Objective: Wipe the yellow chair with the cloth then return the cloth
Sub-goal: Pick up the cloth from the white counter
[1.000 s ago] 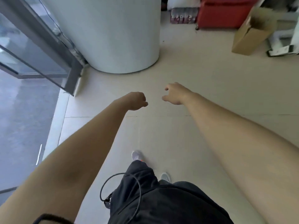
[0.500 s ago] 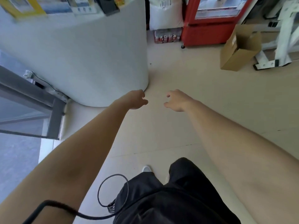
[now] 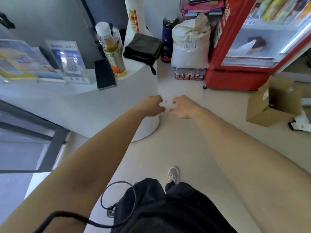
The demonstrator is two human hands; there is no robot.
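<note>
My left hand (image 3: 152, 105) and my right hand (image 3: 182, 106) are stretched out side by side at about waist height, fingers loosely curled, holding nothing. They hover in front of the curved edge of a white round counter (image 3: 134, 91). A dark folded cloth-like item (image 3: 143, 46) lies on the counter's far edge, well beyond both hands, with a strap hanging down from it. No yellow chair is in view.
On the counter stand a tea bottle (image 3: 111, 49), a black phone (image 3: 104, 74) and leaflet stands (image 3: 70, 63). A white sack (image 3: 190, 46) and a red fridge (image 3: 239, 52) are ahead, an open cardboard box (image 3: 272, 103) lies right, and a glass door frame (image 3: 50, 148) is left.
The view has tilted up and moved forward towards the counter, bringing its top and the items on it into sight. Both hands have drawn closer together, still with nothing in them.
</note>
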